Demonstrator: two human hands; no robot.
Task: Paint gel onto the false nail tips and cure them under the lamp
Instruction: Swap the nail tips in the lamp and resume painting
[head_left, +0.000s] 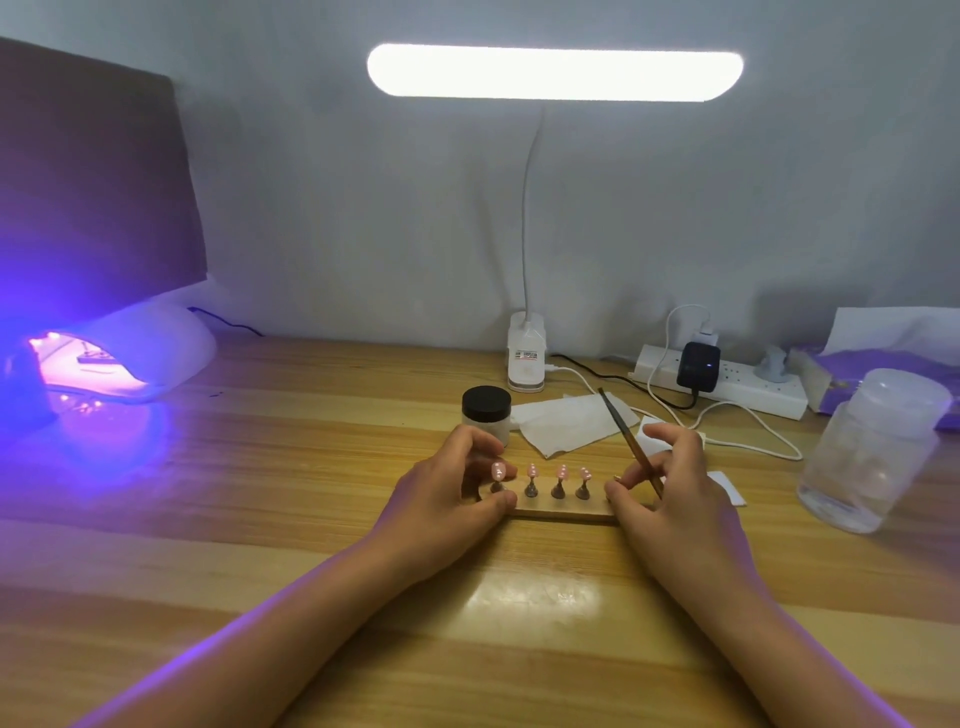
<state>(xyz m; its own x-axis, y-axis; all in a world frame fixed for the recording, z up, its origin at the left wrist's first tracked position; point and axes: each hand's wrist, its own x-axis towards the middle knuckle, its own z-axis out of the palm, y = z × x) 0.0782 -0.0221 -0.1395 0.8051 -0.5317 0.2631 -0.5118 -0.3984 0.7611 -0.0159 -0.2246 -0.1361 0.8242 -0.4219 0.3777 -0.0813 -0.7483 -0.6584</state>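
Note:
A narrow wooden holder bar (558, 513) lies mid-table with several pink false nail tips (560, 474) standing on small stands. My left hand (452, 499) pinches the bar's left end, thumb in front and fingers behind the leftmost tip. My right hand (670, 488) pinches the right end and also holds a thin brush (626, 439), whose handle slants up and away. The white curing lamp (130, 353) glows purple at the far left, with another holder inside it.
A black-lidded gel jar (486, 415) stands just behind the holder, next to a white tissue (569, 423). A clear plastic jar (878, 447) stands at the right. A desk lamp base (526, 358), a power strip (727, 384) and cables line the back edge.

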